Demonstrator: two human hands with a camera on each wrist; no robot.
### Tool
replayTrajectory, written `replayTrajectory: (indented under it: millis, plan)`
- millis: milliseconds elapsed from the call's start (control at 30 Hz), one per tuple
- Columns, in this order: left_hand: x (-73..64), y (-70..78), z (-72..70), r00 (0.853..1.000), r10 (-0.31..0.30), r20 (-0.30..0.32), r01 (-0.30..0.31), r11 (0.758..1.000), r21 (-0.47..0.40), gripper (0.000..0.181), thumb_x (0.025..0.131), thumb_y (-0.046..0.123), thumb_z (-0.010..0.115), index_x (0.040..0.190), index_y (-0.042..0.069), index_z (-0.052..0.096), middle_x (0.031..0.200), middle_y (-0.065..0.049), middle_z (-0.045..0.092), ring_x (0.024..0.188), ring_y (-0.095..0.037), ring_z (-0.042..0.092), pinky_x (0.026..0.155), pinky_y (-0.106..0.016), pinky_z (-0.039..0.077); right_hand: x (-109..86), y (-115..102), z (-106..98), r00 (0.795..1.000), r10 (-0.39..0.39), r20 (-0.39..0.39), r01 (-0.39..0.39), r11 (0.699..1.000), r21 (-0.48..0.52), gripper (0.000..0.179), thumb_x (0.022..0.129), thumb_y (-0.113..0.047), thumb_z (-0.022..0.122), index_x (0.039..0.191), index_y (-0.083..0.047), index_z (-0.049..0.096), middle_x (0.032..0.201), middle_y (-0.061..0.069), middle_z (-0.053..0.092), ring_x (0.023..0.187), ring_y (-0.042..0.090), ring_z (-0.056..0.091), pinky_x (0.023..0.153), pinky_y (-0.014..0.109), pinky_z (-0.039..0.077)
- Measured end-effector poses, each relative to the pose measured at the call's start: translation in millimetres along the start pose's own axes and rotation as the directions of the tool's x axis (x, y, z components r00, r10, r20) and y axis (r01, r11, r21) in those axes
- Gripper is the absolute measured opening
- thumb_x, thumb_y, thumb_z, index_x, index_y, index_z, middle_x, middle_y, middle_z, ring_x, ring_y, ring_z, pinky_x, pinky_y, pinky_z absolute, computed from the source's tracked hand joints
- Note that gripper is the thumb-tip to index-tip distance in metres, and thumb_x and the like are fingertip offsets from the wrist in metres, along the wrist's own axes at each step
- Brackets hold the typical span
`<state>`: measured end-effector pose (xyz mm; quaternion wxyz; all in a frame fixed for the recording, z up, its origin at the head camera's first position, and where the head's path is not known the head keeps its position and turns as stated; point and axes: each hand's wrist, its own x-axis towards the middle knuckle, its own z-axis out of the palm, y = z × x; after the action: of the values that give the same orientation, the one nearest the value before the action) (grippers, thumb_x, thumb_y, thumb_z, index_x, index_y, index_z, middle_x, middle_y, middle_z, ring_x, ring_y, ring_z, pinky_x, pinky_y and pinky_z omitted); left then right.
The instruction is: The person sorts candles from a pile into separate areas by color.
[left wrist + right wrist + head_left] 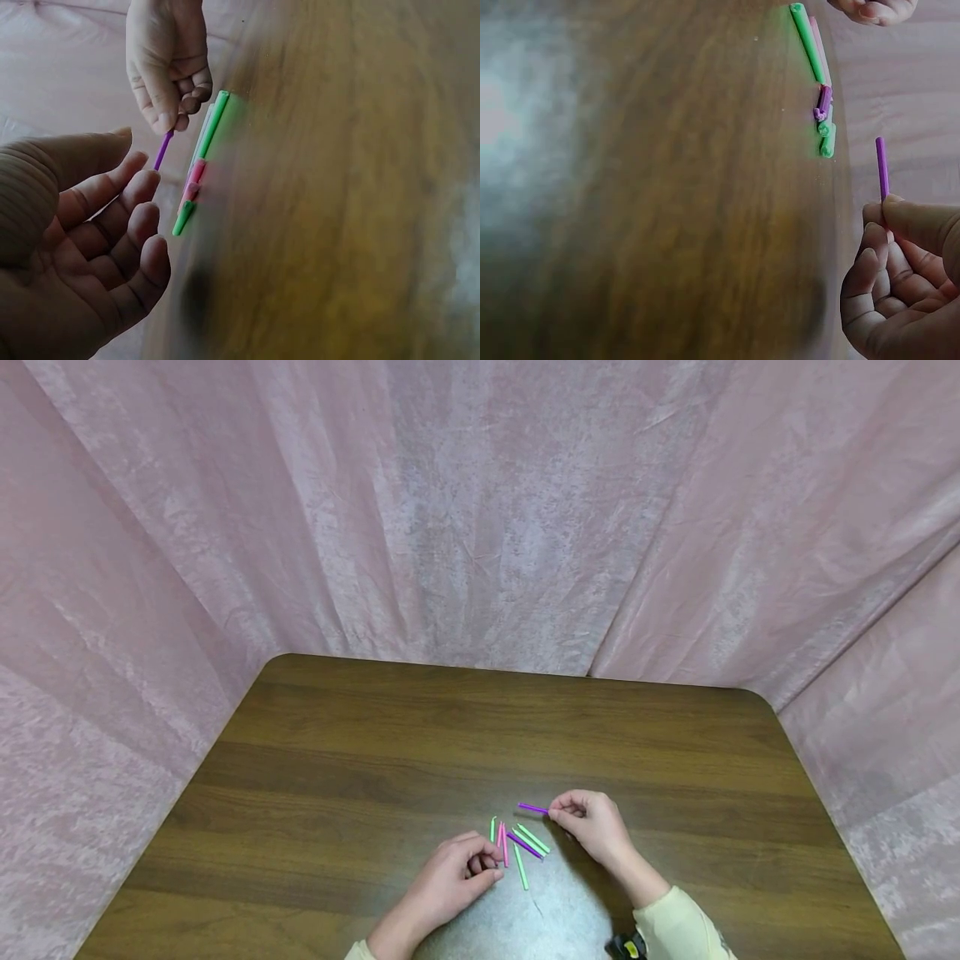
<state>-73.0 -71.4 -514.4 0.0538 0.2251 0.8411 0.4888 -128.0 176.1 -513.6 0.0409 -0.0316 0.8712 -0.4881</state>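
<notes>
My right hand (596, 828) pinches one end of a thin purple candle (533, 808) between thumb and forefinger. The candle points left, raised over the table, and its gripped end is hidden by the fingertips. My left hand (459, 870) has loosely bent fingers and nothing between them, beside a small group of candles on the table. That group includes a pink candle (506, 845), another purple candle (525, 846) and several green candles, one green candle (521, 868) lying nearest me. In the left wrist view, the left thumb and fingers (142, 255) stand apart.
The brown wooden table (337, 760) carries the candles near its front middle. Pink velvet curtains (480, 510) hang behind it and at both sides. A dark device (626, 946) sits at the right wrist by a pale sleeve (678, 927).
</notes>
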Motion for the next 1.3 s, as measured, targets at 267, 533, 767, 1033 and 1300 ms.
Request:
replayTrajectory:
  millis: [267,533,767,1033,1300]
  plan:
    - [0.7,0.4,1.9,1.0,0.002,0.001,-0.002,1.0,0.008,0.01,0.084,0.009,0.075,0.091,0.011,0.068,0.082,0.009,0.058,0.069,0.001,0.05,0.062,-0.019,0.046,7.2,-2,1,1.0,-0.026,-0.002,0.026,1.0,-0.017,0.005,0.082,-0.005,0.075,0.08,-0.009,0.072,0.066,-0.005,0.063,0.058,0.005,0.053,0.056,0.022,0.044]
    - [2.3,0.6,2.6,1.0,0.003,0.001,-0.003,1.0,0.002,0.011,0.083,0.008,0.075,0.091,0.011,0.068,0.083,0.005,0.06,0.069,0.001,0.051,0.061,-0.019,0.047,15.0,-5,1,1.0,-0.027,0.012,0.027,0.999,-0.02,0.004,0.082,-0.007,0.075,0.08,-0.007,0.072,0.066,-0.005,0.063,0.058,0.006,0.053,0.056,0.022,0.045]
    - [2.5,0.5,2.9,1.0,-0.003,0.012,0.003,1.0,-0.001,0.01,0.084,0.009,0.075,0.091,0.01,0.069,0.084,0.005,0.061,0.069,0.002,0.051,0.061,-0.018,0.047,19.7,-6,3,0.999,-0.029,0.017,0.03,0.998,-0.046,0.005,0.082,-0.009,0.076,0.08,-0.008,0.072,0.068,-0.006,0.063,0.061,0.006,0.054,0.058,0.022,0.045]
    - [3.2,-0.3,4.3,1.0,0.002,0.016,-0.002,1.0,-0.015,0.011,0.083,0.008,0.075,0.092,0.011,0.069,0.084,0.003,0.061,0.069,0.002,0.051,0.061,-0.018,0.047,26.8,-4,5,0.999,-0.041,0.011,0.042,0.997,-0.066,0.004,0.082,-0.009,0.076,0.08,-0.009,0.073,0.071,-0.006,0.067,0.063,0.006,0.054,0.06,0.022,0.045]
    - [3.3,-0.6,4.2,1.0,0.001,0.022,0.0,1.0,-0.02,0.012,0.084,0.008,0.075,0.093,0.011,0.069,0.085,0.003,0.061,0.069,0.001,0.051,0.061,-0.018,0.047,34.2,-5,5,0.999,-0.034,0.02,0.035,0.994,-0.099,0.008,0.082,-0.014,0.077,0.079,-0.007,0.073,0.074,-0.006,0.069,0.065,0.006,0.057,0.064,0.024,0.046]
